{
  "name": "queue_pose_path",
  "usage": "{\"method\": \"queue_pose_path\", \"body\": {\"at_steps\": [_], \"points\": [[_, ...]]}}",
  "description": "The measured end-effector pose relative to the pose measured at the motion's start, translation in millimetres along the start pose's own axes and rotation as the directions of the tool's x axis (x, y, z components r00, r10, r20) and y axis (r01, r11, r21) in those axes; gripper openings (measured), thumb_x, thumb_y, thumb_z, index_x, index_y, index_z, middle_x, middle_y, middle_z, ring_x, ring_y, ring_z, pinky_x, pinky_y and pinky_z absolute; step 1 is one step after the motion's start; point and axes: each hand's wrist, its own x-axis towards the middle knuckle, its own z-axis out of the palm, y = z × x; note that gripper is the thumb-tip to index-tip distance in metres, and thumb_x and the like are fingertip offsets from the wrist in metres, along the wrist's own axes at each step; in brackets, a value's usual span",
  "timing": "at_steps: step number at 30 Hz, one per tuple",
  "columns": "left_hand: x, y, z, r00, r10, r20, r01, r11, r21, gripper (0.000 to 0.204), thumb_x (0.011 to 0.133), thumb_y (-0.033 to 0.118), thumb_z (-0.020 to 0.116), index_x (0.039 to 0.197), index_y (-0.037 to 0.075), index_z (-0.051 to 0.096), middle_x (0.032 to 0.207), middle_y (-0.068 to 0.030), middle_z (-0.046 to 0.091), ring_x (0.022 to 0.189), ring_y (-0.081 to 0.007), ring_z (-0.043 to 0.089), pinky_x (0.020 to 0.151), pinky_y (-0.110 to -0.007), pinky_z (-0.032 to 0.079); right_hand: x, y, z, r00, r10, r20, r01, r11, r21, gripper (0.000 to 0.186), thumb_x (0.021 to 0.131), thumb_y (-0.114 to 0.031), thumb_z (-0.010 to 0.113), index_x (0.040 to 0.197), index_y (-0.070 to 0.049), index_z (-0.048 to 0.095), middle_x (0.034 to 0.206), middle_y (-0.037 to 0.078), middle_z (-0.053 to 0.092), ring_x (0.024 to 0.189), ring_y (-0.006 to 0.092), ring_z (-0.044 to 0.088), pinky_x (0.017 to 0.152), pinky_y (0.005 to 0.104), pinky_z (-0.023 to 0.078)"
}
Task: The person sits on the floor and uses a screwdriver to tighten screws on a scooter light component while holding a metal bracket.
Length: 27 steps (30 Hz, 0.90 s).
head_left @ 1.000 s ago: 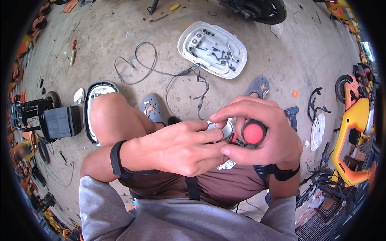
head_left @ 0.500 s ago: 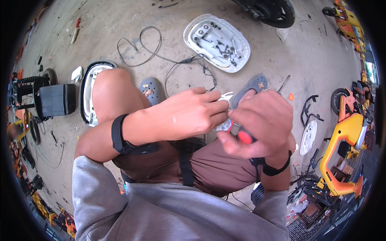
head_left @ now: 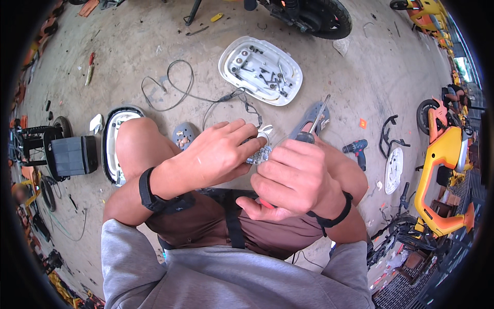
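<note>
At the centre, my left hand (head_left: 218,157) grips a small white housing (head_left: 264,133) with a circuit board (head_left: 258,155) in it, held above my lap; its fingers are curled over the piece and partly hide it. Just right of it, my right hand (head_left: 290,180) is closed around a screwdriver (head_left: 321,113) with a black-and-red handle, its metal shaft pointing up and away from me, past the right sandal. Whether my right fingertips also touch the board I cannot tell.
A white tray (head_left: 290,85) of bolts lies ahead near a looped cable (head_left: 191,82) and black wheel (head_left: 334,23). A white cover (head_left: 110,149) is beside my left knee. A drill (head_left: 357,149), black bracket (head_left: 387,131) and yellow scooter (head_left: 442,175) are right; a black box (head_left: 74,157) is left.
My right hand has turned, so the screwdriver's red end cap now points down toward me and its shaft shows upward. My left hand has stayed on the white piece.
</note>
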Motion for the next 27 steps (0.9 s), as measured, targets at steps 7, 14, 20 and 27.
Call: {"method": "queue_pose_path", "body": {"at_steps": [7, 14, 20, 27], "points": [[2.1, 1.7, -1.3, 0.992, -0.086, -0.096, 0.081, 0.995, -0.058, 0.053, 0.063, 0.009, 0.079, 0.113, 0.003, 0.063, 0.102, -0.0090, 0.060, 0.094, -0.0278, 0.060, 0.078, -0.038, 0.052, -2.8, -3.0, -0.1, 0.999, -0.044, -0.011, 0.044, 0.999, -0.009, 0.024, 0.069, -0.021, 0.077, 0.064, -0.007, 0.058, 0.062, 0.001, 0.050, 0.053, 0.0166, 0.048, 0.048, 0.0275, 0.037], [4.4, 3.5, -4.5, 0.927, -0.234, -0.293, 0.159, 0.953, -0.256, 0.047, 0.071, 0.006, 0.081, 0.115, 0.001, 0.065, 0.102, -0.0141, 0.063, 0.087, -0.0291, 0.064, 0.075, -0.036, 0.053, -3.5, -9.4, 5.7, 0.997, -0.081, -0.009, 0.081, 0.997, -0.021, 0.026, 0.070, -0.020, 0.074, 0.060, -0.009, 0.054, 0.059, 0.000, 0.044, 0.053, 0.0160, 0.045, 0.048, 0.0278, 0.034], [5.0, 5.9, -20.2, 0.894, -0.433, -0.119, 0.286, 0.753, -0.592, 0.047, 0.077, 0.007, 0.081, 0.119, -0.002, 0.063, 0.108, -0.0086, 0.062, 0.100, -0.0160, 0.061, 0.086, -0.031, 0.050, -6.1, -14.2, 6.8, 0.991, -0.102, 0.084, 0.098, 0.994, 0.047, 0.028, 0.070, -0.021, 0.074, 0.058, -0.010, 0.051, 0.057, -0.001, 0.041, 0.051, 0.0147, 0.043, 0.047, 0.0283, 0.031], [3.6, 2.7, -15.1, 0.907, -0.419, -0.046, 0.213, 0.551, -0.807, 0.049, 0.077, 0.002, 0.081, 0.121, -0.005, 0.061, 0.113, -0.0086, 0.059, 0.107, -0.0152, 0.058, 0.094, -0.031, 0.047, -8.4, -14.0, 13.0, 0.986, -0.131, 0.099, 0.122, 0.988, 0.091, 0.029, 0.070, -0.021, 0.073, 0.057, -0.010, 0.050, 0.057, -0.001, 0.041, 0.051, 0.0148, 0.043, 0.047, 0.0282, 0.033]]}}
